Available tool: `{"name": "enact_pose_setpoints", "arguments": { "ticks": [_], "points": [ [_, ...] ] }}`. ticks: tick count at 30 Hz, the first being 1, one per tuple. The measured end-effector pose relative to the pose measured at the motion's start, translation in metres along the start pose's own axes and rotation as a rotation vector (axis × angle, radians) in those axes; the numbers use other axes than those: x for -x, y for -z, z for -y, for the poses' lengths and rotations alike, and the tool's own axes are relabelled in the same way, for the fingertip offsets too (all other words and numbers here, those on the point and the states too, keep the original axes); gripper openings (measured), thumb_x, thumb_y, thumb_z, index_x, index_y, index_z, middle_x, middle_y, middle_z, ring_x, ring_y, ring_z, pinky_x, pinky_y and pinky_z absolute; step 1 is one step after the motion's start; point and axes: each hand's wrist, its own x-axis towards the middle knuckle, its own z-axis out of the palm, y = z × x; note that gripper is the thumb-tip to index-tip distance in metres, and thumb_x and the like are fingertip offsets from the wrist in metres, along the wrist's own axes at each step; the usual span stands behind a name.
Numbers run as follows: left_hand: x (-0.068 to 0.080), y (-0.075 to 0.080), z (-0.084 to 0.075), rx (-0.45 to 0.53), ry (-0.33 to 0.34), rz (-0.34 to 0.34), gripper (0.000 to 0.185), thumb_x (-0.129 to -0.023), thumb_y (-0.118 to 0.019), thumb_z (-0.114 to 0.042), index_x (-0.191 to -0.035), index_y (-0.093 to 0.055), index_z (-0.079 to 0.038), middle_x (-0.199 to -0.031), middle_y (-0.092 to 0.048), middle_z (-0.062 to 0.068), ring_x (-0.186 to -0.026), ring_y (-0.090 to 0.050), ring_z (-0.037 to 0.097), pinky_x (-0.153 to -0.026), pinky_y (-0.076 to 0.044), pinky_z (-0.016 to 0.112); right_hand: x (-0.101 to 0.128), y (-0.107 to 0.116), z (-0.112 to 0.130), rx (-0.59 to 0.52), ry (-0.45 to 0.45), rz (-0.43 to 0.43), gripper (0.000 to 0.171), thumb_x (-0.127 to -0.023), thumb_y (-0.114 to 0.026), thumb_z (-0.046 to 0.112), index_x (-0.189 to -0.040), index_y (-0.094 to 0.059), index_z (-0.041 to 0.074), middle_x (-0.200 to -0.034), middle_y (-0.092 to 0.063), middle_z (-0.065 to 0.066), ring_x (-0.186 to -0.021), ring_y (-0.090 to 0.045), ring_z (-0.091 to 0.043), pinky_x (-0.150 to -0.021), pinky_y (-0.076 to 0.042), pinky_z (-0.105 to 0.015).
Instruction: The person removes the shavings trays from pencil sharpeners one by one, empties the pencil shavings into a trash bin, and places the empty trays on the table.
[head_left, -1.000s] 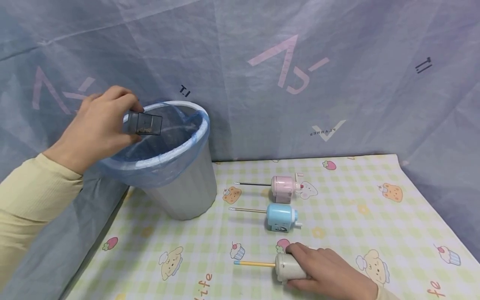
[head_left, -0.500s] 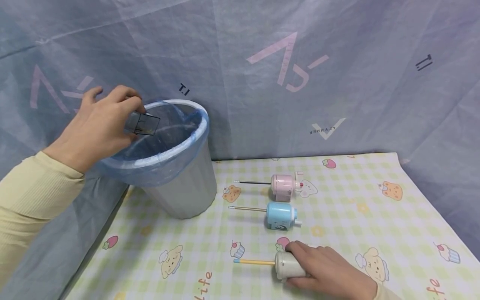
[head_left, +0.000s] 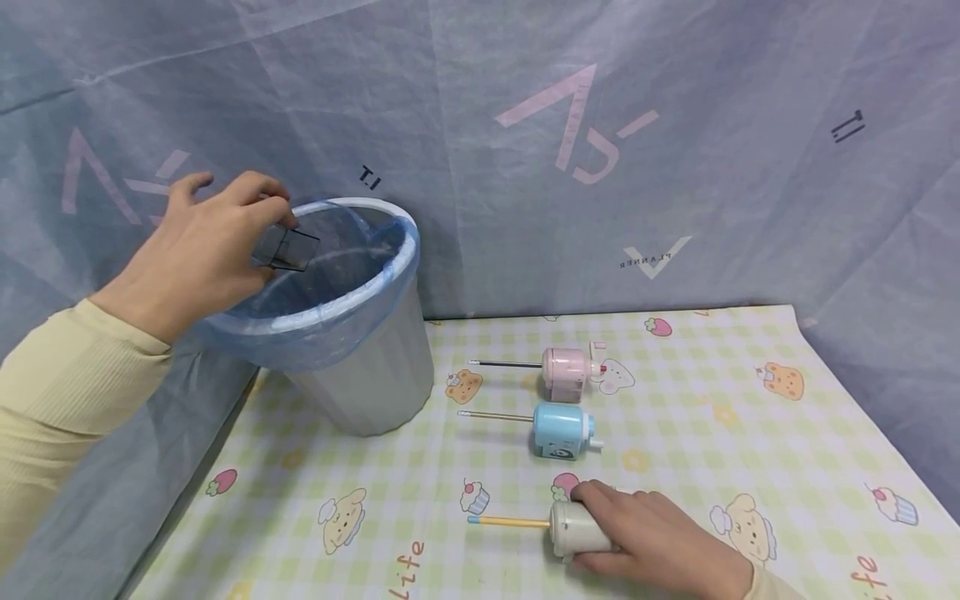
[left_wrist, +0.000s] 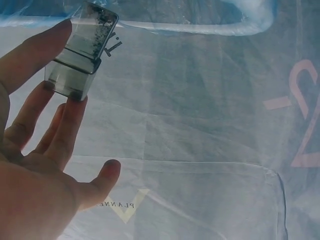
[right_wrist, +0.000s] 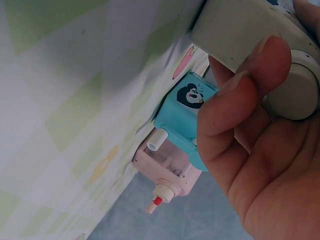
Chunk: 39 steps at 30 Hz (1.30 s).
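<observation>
The right hand (head_left: 652, 537) grips a beige sharpener (head_left: 579, 531) lying on the bench (head_left: 750, 450), a yellow pencil (head_left: 508, 523) sticking out of it. Beyond lie a blue sharpener (head_left: 562, 431) and a pink sharpener (head_left: 567, 374). Farther left, the left hand (head_left: 197, 254) pinches a clear tray (head_left: 285, 248), tilted over the bin (head_left: 352, 333).

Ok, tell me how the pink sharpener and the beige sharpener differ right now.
The pink sharpener lies untouched at the back of the row; the beige sharpener lies nearest the person, gripped by the right hand. The pink one holds a dark pencil; the beige one holds a yellow pencil. Both lie on the checked cloth with their pencils pointing left.
</observation>
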Motion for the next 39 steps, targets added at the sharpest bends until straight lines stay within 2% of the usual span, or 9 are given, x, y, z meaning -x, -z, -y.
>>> {"name": "enact_pose_setpoints", "arguments": {
  "ticks": [5, 12, 16, 20, 22, 25, 30, 35, 39],
  "points": [
    [-0.001, -0.001, 0.001, -0.017, -0.022, -0.01, 0.048, -0.07, -0.081, 0.019, -0.113, -0.071, 0.002, -0.134, -0.057, 0.024, -0.108, -0.065, 0.045, -0.12, -0.016, 0.078, 0.0, 0.0, 0.0, 0.008, 0.001, -0.005, 0.05, -0.098, -0.074, 0.056, -0.13, -0.055, 0.023, -0.097, -0.049, 0.022, -0.066, -0.044, 0.006, -0.057, -0.04, -0.019],
    [-0.003, -0.003, 0.001, -0.034, -0.064, -0.008, 0.047, -0.069, -0.083, 0.02, -0.11, -0.072, 0.001, -0.136, -0.06, 0.023, -0.119, -0.06, 0.043, -0.116, -0.022, 0.08, 0.001, -0.001, 0.001, 0.036, 0.023, -0.042, 0.05, -0.097, -0.075, 0.056, -0.13, -0.055, 0.023, -0.098, -0.052, 0.024, -0.066, -0.043, 0.006, -0.058, -0.041, -0.018],
    [-0.004, -0.004, 0.001, -0.095, -0.147, -0.004, 0.045, -0.072, -0.078, 0.025, -0.109, -0.071, 0.001, -0.138, -0.059, 0.025, -0.117, -0.062, 0.044, -0.111, -0.029, 0.08, 0.002, -0.001, 0.002, 0.05, 0.05, -0.072, 0.049, -0.098, -0.076, 0.055, -0.13, -0.055, 0.024, -0.1, -0.054, 0.024, -0.066, -0.044, 0.008, -0.058, -0.041, -0.016],
    [-0.003, -0.009, 0.005, -0.184, -0.262, -0.057, 0.041, -0.076, -0.065, 0.031, -0.105, -0.068, 0.002, -0.136, -0.06, 0.026, -0.105, -0.066, 0.044, -0.109, -0.033, 0.079, 0.003, -0.002, 0.002, 0.053, 0.068, -0.082, 0.047, -0.098, -0.076, 0.054, -0.13, -0.055, 0.025, -0.103, -0.055, 0.023, -0.067, -0.045, 0.009, -0.058, -0.041, -0.015],
    [-0.002, -0.01, 0.007, -0.227, -0.3, -0.081, 0.039, -0.077, -0.064, 0.031, -0.104, -0.067, 0.002, -0.134, -0.06, 0.026, -0.101, -0.067, 0.043, -0.109, -0.035, 0.079, 0.004, -0.002, 0.002, 0.054, 0.073, -0.081, 0.047, -0.098, -0.076, 0.053, -0.129, -0.055, 0.025, -0.103, -0.055, 0.022, -0.067, -0.045, 0.009, -0.058, -0.041, -0.015],
    [-0.003, -0.011, 0.01, -0.277, -0.333, -0.088, 0.039, -0.076, -0.068, 0.03, -0.102, -0.067, 0.002, -0.134, -0.061, 0.025, -0.1, -0.067, 0.042, -0.111, -0.034, 0.076, 0.004, -0.002, 0.002, 0.053, 0.069, -0.078, 0.047, -0.098, -0.077, 0.053, -0.128, -0.054, 0.026, -0.103, -0.055, 0.022, -0.066, -0.044, 0.009, -0.057, -0.04, -0.015],
    [-0.004, -0.009, 0.011, -0.35, -0.379, -0.059, 0.046, -0.07, -0.08, 0.028, -0.106, -0.069, 0.002, -0.14, -0.059, 0.024, -0.107, -0.066, 0.041, -0.116, -0.031, 0.073, 0.005, -0.002, 0.002, 0.057, 0.076, -0.087, 0.047, -0.097, -0.077, 0.053, -0.128, -0.054, 0.026, -0.102, -0.055, 0.022, -0.066, -0.044, 0.009, -0.057, -0.04, -0.014],
    [-0.003, -0.009, 0.012, -0.391, -0.441, -0.062, 0.047, -0.068, -0.083, 0.027, -0.106, -0.071, 0.001, -0.139, -0.061, 0.023, -0.109, -0.067, 0.038, -0.116, -0.033, 0.071, 0.005, -0.002, 0.002, 0.052, 0.068, -0.089, 0.047, -0.097, -0.077, 0.053, -0.129, -0.054, 0.026, -0.103, -0.055, 0.023, -0.067, -0.045, 0.009, -0.057, -0.04, -0.014],
    [-0.002, -0.007, 0.01, -0.535, -0.518, -0.062, 0.05, -0.068, -0.086, 0.026, -0.107, -0.074, -0.002, -0.133, -0.06, 0.021, -0.11, -0.063, 0.035, -0.116, -0.035, 0.067, 0.005, -0.003, 0.003, 0.046, 0.055, -0.082, 0.047, -0.098, -0.076, 0.054, -0.13, -0.054, 0.027, -0.103, -0.054, 0.024, -0.067, -0.045, 0.009, -0.058, -0.041, -0.015]
  ]
}}
